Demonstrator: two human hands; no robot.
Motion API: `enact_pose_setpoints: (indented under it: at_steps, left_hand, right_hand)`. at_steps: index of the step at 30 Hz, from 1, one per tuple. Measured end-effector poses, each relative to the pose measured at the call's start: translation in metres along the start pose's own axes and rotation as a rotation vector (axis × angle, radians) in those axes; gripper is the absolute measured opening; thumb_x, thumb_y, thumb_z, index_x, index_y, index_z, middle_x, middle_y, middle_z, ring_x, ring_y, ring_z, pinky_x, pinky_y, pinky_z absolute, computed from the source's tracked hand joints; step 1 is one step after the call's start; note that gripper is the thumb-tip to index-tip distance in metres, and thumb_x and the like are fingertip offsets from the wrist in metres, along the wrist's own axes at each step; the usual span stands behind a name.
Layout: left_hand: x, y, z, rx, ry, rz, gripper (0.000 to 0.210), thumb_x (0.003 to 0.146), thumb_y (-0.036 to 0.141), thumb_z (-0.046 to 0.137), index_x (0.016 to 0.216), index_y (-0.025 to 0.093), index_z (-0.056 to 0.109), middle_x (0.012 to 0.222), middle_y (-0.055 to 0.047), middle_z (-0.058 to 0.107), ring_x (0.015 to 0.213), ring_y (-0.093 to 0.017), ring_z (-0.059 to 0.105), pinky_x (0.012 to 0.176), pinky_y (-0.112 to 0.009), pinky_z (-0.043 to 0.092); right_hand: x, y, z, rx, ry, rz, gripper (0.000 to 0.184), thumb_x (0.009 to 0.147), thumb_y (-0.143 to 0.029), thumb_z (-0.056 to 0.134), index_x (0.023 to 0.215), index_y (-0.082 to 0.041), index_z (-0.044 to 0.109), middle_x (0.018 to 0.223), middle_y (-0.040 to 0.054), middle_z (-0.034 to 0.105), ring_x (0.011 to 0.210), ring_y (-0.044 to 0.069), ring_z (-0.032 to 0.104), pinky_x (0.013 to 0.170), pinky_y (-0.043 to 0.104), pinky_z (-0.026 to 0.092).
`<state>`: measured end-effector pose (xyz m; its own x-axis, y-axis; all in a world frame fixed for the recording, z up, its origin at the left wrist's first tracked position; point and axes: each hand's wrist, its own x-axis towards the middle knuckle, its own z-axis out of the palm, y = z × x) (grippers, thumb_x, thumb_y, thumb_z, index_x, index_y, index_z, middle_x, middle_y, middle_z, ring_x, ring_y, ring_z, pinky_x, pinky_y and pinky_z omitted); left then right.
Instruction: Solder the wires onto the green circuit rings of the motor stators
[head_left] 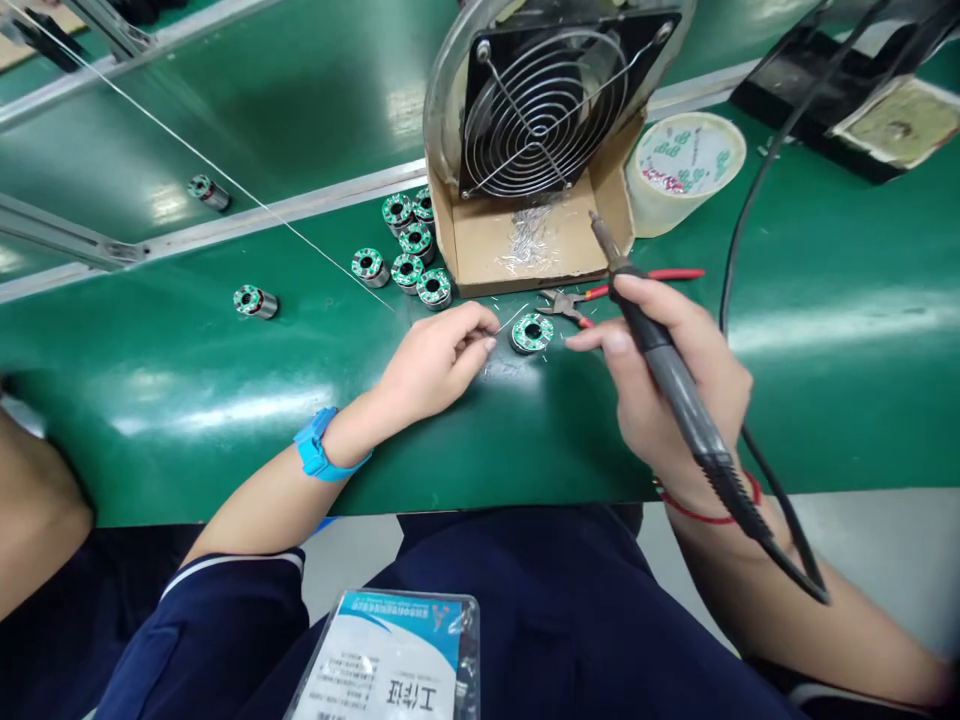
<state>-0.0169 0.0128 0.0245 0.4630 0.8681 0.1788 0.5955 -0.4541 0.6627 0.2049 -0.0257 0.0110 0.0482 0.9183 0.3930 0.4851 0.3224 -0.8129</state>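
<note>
My right hand [679, 390] grips a soldering iron [660, 350], its tip raised and pointing up and away, clear of the work. The fingers of my left hand [442, 355] pinch a thin solder wire [514, 317], whose end sticks out toward a small round motor with a green circuit board [532, 333] on top. That motor stands upright on the green table between my hands. Red-handled cutters [570, 303] lie just behind it. A blue wrist strap [319, 447] is around my left wrist.
Several similar motors [407, 270] cluster left of a cardboard box [525, 270] holding wire clippings and a fan [536, 130]. A tape roll [686, 170] and an iron stand with a sponge [896, 122] are at right. Two motors [256, 301] lie at left. The iron's cable [731, 270] hangs nearby.
</note>
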Motion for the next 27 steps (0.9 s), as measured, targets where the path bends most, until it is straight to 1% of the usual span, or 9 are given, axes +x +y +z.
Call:
enact_pose_setpoints:
  at_steps: [2,4,7,10,17,21,23,25,27]
  left_hand:
    - [-0.001,-0.005,0.006,-0.036,-0.033,-0.044,0.016,0.091,0.01,0.057,0.102,0.017,0.066,0.071,0.003,0.064,0.061,-0.009,0.055,0.061,-0.022,0.044]
    - [-0.003,-0.007,0.01,-0.013,-0.044,-0.016,0.015,0.093,0.013,0.055,0.101,0.017,0.068,0.078,0.0,0.069,0.067,-0.01,0.059,0.065,-0.023,0.045]
    - [-0.003,-0.007,0.011,0.036,0.005,0.016,0.017,0.094,0.014,0.053,0.092,0.017,0.069,0.09,-0.003,0.074,0.077,-0.013,0.063,0.071,-0.025,0.046]
    - [-0.002,-0.007,0.011,0.055,0.023,-0.009,0.018,0.092,0.013,0.052,0.088,0.017,0.069,0.085,-0.003,0.073,0.077,-0.014,0.064,0.071,-0.026,0.047]
    - [0.0,-0.009,0.015,0.08,-0.002,-0.039,0.018,0.092,0.015,0.051,0.089,0.018,0.069,0.085,-0.002,0.072,0.079,-0.015,0.065,0.072,-0.028,0.048]
    - [0.003,-0.007,0.018,0.077,-0.009,-0.009,0.017,0.092,0.014,0.052,0.088,0.018,0.068,0.085,-0.003,0.071,0.08,-0.016,0.065,0.072,-0.03,0.049]
    - [0.005,-0.006,0.02,0.044,-0.017,-0.041,0.016,0.092,0.013,0.052,0.088,0.019,0.067,0.085,-0.002,0.07,0.08,-0.016,0.065,0.075,-0.03,0.05]
    - [0.007,-0.005,0.02,-0.008,-0.019,-0.117,0.014,0.093,0.015,0.053,0.094,0.02,0.067,0.084,-0.001,0.068,0.078,-0.015,0.064,0.074,-0.03,0.052]
    - [0.01,-0.005,0.021,-0.066,-0.035,-0.182,0.02,0.093,0.016,0.057,0.109,0.022,0.066,0.085,0.0,0.066,0.075,-0.015,0.063,0.073,-0.03,0.053]
  right_hand:
    - [-0.006,0.007,-0.007,0.012,0.018,-0.05,0.039,0.093,-0.028,0.065,0.132,-0.028,0.065,0.109,0.005,0.076,0.088,0.017,0.075,0.083,0.035,0.063]
    - [-0.013,0.011,-0.011,0.022,0.058,-0.07,0.035,0.088,-0.028,0.07,0.123,-0.026,0.071,0.106,0.0065,0.077,0.081,0.018,0.075,0.078,0.037,0.064]
    - [-0.021,0.014,-0.015,0.081,0.125,-0.008,0.026,0.084,-0.026,0.074,0.109,-0.022,0.076,0.094,0.0059,0.077,0.066,0.016,0.073,0.059,0.029,0.062]
    - [-0.024,0.013,-0.015,0.135,0.144,0.036,0.023,0.082,-0.023,0.075,0.104,-0.02,0.076,0.084,0.0042,0.076,0.06,0.015,0.072,0.048,0.023,0.057]
    - [-0.021,0.009,-0.013,0.172,0.124,0.06,0.018,0.082,-0.021,0.075,0.1,-0.018,0.075,0.078,0.0018,0.076,0.058,0.012,0.071,0.047,0.019,0.054]
    - [-0.02,0.009,-0.014,0.121,0.116,0.021,0.018,0.083,-0.023,0.074,0.1,-0.017,0.075,0.072,0.001,0.075,0.056,0.013,0.071,0.044,0.02,0.051]
    - [-0.02,0.01,-0.015,0.083,0.108,-0.002,0.018,0.083,-0.024,0.075,0.1,-0.017,0.075,0.071,0.0012,0.074,0.057,0.014,0.071,0.044,0.022,0.05]
    - [-0.021,0.009,-0.017,0.027,0.111,-0.019,0.019,0.084,-0.028,0.075,0.098,-0.017,0.076,0.069,0.001,0.073,0.057,0.015,0.071,0.047,0.025,0.051]
    - [-0.021,0.01,-0.019,-0.044,0.117,-0.025,0.02,0.084,-0.034,0.075,0.096,-0.018,0.077,0.068,0.0012,0.073,0.059,0.017,0.072,0.052,0.029,0.053]
